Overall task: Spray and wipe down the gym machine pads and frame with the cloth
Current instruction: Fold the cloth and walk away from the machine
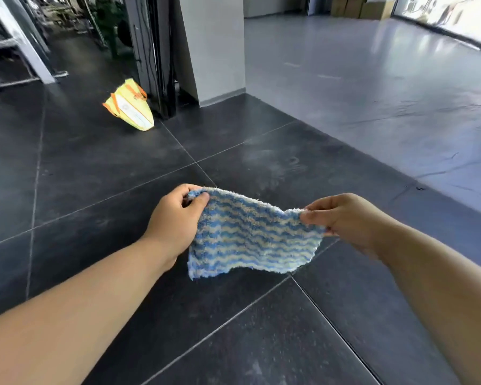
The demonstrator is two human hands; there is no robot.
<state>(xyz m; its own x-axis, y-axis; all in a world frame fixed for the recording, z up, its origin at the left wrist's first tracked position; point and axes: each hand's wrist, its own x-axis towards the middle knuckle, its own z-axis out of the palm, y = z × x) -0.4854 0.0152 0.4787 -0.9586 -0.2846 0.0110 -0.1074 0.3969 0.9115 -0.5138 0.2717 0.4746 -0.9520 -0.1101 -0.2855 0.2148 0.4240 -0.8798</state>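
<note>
I see a blue and white striped cloth (250, 234) stretched in the air above dark floor tiles (100, 176). My left hand (175, 220) pinches its far left corner, my right hand (347, 220) pinches its right edge. A yellow bag (129, 107) lies far left beside a black machine frame (156, 51)

**A:** anyone make out any writing in this?

**B:** nope. The yellow bag (143, 125) has a white panel (131, 111) with some kind of round mark on it, but it's way too blurry to read. Same deal with the cardboard boxes (356, 5) at the back, nothing legible.
</note>
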